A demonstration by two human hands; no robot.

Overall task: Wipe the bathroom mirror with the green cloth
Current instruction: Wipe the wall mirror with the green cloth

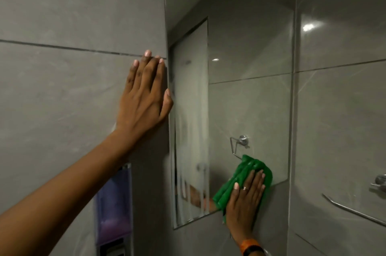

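The frameless bathroom mirror (246, 63) hangs on the grey tiled wall, filling the middle of the view. White soapy streaks run down its left strip. My right hand (245, 199), with a ring and an orange wristband, presses the bunched green cloth (240, 174) flat against the mirror's lower right corner, at the bottom edge. My left hand (146, 91) lies flat with fingers together on the wall tile just left of the mirror's left edge, the thumb touching that edge. It holds nothing.
A purple wall-mounted dispenser (113, 205) sits below my left arm. A chrome rail (353, 211) and a chrome fitting (380, 182) stick out of the tiled wall at the right. A towel ring (239, 144) shows as a reflection in the mirror.
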